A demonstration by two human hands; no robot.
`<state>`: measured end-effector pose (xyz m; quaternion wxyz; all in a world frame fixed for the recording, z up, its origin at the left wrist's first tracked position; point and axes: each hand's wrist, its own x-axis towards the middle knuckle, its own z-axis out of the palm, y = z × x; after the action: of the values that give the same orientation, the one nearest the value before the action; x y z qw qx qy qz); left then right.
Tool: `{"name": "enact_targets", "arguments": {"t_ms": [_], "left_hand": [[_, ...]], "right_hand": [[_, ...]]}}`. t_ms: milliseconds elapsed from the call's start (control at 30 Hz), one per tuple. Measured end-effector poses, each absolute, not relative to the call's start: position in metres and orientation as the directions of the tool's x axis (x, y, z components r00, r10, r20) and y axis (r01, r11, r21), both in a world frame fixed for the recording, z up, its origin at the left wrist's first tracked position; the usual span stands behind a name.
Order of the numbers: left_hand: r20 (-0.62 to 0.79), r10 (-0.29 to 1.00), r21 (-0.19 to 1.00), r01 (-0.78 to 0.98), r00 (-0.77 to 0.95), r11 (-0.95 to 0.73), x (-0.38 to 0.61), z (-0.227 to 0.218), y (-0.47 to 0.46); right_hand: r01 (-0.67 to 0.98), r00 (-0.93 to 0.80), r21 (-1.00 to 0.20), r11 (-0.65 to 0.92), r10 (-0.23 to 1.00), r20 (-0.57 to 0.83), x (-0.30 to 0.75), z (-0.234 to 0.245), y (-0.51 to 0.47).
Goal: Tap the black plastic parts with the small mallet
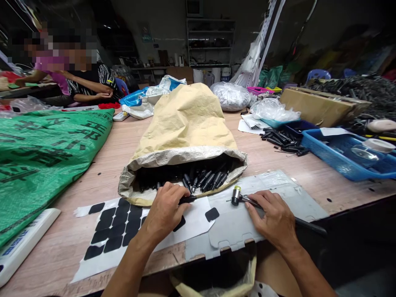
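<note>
My left hand (167, 206) is closed on a slim black part (187, 199) in front of the sack's mouth. Under it lies a white sheet of black rounded-square stickers (115, 232); one loose black sticker (212, 214) sits to its right. My right hand (274, 216) grips a small hammer (236, 196) by its shaft. The hammer's head is metal with a yellow-green face, and it rests over a grey board (241, 231). Between and behind my hands a tan woven sack (188, 119) lies open towards me, with several black cylindrical parts (208, 180) showing inside.
A green printed sack (52, 144) and a white box (27, 243) lie left. At right are a blue tray (328, 154), a pile of black parts (283, 138) and a cardboard box (317, 105). Another open sack (252, 272) is below the table edge. Two people sit far left.
</note>
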<state>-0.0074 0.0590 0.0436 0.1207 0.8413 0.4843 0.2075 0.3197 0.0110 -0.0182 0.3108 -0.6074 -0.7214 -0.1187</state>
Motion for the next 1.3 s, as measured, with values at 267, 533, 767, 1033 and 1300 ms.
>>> {"name": "enact_targets", "arguments": {"t_ms": [267,533,767,1033,1300], "left_hand": [[0.156,0.883,0.625,0.648,0.443,-0.436,0.007,0.02,0.039],[0.132,0.925,0.711,0.616,0.355,-0.338,0.001,0.013,0.04],[0.116,0.925,0.737,0.593,0.362,-0.324,0.002,0.014,0.04],[0.141,0.919,0.733,0.585,0.369,-0.348,0.001,0.013,0.04],[0.116,0.931,0.743,0.592,0.346,-0.312,0.002,0.014,0.04]], "right_hand": [[0.95,-0.076,-0.214,0.227,0.834,0.546,0.321,-0.015,0.011],[0.744,-0.081,-0.51,0.432,0.815,0.574,0.276,0.02,0.001],[0.675,-0.25,-0.527,0.516,0.833,0.494,0.225,0.025,-0.005],[0.754,-0.312,-0.397,0.524,0.817,0.486,0.204,0.021,-0.012],[0.708,-0.216,-0.489,0.51,0.815,0.538,0.219,0.02,-0.014]]}}
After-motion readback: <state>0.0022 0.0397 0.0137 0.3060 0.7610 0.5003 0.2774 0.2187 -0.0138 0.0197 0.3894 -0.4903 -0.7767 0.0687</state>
